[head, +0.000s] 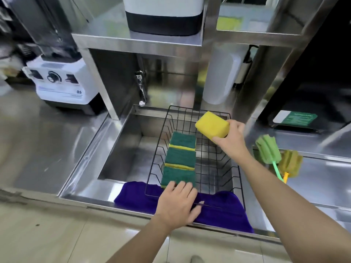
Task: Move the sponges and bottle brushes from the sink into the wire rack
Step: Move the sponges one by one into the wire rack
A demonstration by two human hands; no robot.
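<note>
Now, we note what we see, line by line.
Right hand [230,140]: we see it raised over the right part of the wire rack [235,168], arm stretched from the lower right of the frame, fingers and thumb pinching a yellow sponge [212,126].
Left hand [177,203]: palm down at the near rim of the rack, fingers spread a little, tips touching the nearest green sponge; it grips nothing.
Green sponges [180,161]: three in a row in the left part of the rack.
Rack: it sits in the sink [121,147], its near edge over a purple cloth [226,211].
Bottle brushes [275,158]: green and yellow, on the counter at the right of the frame.
Around: faucet [141,88] behind the rack, white blender base [60,82] in the upper left.
</note>
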